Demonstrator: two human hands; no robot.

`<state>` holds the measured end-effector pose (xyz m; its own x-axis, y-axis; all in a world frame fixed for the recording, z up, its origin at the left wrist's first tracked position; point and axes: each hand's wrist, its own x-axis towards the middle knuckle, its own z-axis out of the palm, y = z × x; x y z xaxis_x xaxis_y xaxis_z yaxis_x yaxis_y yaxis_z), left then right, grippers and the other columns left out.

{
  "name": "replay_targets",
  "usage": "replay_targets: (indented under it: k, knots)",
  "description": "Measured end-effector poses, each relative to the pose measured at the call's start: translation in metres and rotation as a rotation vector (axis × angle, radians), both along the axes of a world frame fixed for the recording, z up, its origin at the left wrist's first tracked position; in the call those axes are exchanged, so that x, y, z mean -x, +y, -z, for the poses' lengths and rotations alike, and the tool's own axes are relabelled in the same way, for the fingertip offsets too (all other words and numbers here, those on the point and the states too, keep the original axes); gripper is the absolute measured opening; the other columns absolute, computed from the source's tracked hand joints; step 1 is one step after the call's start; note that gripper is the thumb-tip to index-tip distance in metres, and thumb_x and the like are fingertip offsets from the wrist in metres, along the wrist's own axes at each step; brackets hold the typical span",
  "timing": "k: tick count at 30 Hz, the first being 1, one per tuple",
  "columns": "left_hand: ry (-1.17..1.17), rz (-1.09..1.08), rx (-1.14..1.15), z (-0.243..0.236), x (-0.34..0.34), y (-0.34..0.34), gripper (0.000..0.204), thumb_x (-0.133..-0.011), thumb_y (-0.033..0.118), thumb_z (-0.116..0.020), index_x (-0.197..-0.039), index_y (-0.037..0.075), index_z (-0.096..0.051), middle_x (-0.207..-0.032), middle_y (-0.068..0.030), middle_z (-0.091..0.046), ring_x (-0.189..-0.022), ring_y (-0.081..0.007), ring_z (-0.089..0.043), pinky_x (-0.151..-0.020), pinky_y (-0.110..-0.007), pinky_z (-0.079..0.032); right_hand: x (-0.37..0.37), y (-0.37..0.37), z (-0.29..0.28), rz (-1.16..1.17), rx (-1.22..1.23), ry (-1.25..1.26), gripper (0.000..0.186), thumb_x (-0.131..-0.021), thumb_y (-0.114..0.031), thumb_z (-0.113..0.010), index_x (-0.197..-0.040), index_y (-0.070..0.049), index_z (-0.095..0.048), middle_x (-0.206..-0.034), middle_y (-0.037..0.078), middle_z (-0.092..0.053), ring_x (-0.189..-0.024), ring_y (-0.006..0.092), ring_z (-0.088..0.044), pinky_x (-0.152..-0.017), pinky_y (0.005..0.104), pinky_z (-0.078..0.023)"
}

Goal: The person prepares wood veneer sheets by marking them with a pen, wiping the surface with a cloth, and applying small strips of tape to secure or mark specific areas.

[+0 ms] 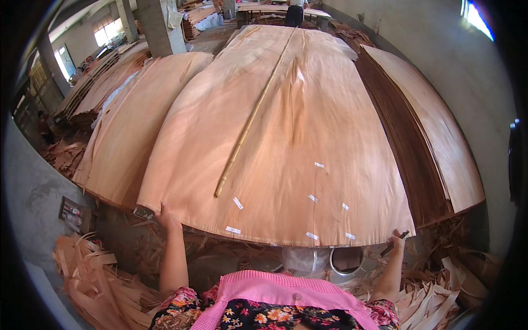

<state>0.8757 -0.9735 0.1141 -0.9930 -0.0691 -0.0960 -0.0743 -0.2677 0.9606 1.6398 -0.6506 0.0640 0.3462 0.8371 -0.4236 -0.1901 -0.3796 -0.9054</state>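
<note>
A broad, pale-brown wood veneer sheet (330, 137) lies on top of a wide stack in front of me. My left hand (168, 216) is closed on its near edge, toward the left corner, with the thumb on top. At the near right corner, my right hand (395, 240) is closed round a slim dark tool (404, 234) whose ends stick out past the fingers; its kind cannot be made out. That hand is against the sheet's edge. Along the sheet runs a long bamboo pole (247, 124). Several small white tape pieces (237, 203) dot the near part.
More veneer stacks flank this one, at left (129, 132) and right (429, 121). Veneer scraps (102, 275) heap on the floor on both sides. Below the near edge stands a round metal-rimmed stool (346, 261). A pillar (159, 27) rises behind left; a person (295, 14) stands at the far end.
</note>
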Motion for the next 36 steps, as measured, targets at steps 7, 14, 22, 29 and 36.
replay_targets:
  k: [7, 14, 22, 29, 36]
  knots:
    - [-0.355, -0.068, 0.051, 0.012, -0.027, 0.006, 0.034, -0.085, 0.014, -0.05, -0.11, -0.009, -0.048, -0.111, -0.0157, -0.053, -0.093, -0.0264, -0.056, -0.077, -0.037, -0.049, -0.024, 0.009, 0.023, 0.217, 0.084, -0.042, 0.048, -0.067, 0.008, -0.041, -0.109, -0.009, -0.055, -0.072, 0.0, -0.051, -0.04, 0.0112, -0.033, -0.036, 0.0245, -0.03]
    - [-0.396, 0.005, -0.215, 0.1, 0.04, -0.017, 0.028, -0.084, 0.012, -0.05, -0.105, -0.007, -0.052, -0.105, -0.0149, -0.055, -0.092, -0.0252, -0.057, -0.076, -0.038, -0.05, -0.011, 0.045, 0.024, 0.27, 0.165, -0.154, 0.043, -0.069, 0.008, -0.042, -0.105, -0.01, -0.059, -0.064, 0.004, -0.051, -0.034, 0.0135, -0.033, -0.031, 0.0263, -0.027]
    - [-0.354, 0.105, 0.021, 0.055, 0.026, -0.014, 0.029, -0.076, 0.009, -0.061, -0.102, -0.001, -0.054, -0.102, -0.0078, -0.057, -0.085, -0.0236, -0.057, -0.071, -0.036, -0.049, -0.022, 0.015, 0.018, 0.051, 0.136, 0.019, 0.052, -0.072, 0.007, -0.042, -0.119, -0.012, -0.049, -0.072, 0.0, -0.048, -0.053, 0.009, -0.042, -0.043, 0.0215, -0.036]
    - [-0.54, 0.159, -0.111, 0.085, -0.009, -0.064, 0.031, -0.08, 0.008, -0.056, -0.109, 0.007, -0.045, -0.109, -0.01, -0.049, -0.102, -0.0259, -0.048, -0.087, -0.041, -0.04, -0.028, 0.006, 0.006, -0.027, 0.019, 0.06, 0.05, -0.075, 0.006, -0.043, -0.12, -0.014, -0.048, -0.084, 0.0, -0.052, -0.056, 0.0073, -0.042, -0.044, 0.0193, -0.037]
    - [-0.512, -0.115, 0.143, 0.054, -0.02, -0.038, 0.039, -0.08, 0.012, -0.059, -0.115, 0.004, -0.043, -0.105, -0.0104, -0.051, -0.099, -0.024, -0.049, -0.085, -0.039, -0.04, -0.025, -0.001, -0.024, -0.007, -0.095, 0.015, 0.047, -0.079, 0.002, -0.043, -0.124, -0.014, -0.046, -0.114, 0.0, -0.05, -0.058, 0.0057, -0.041, -0.047, 0.0177, -0.039]
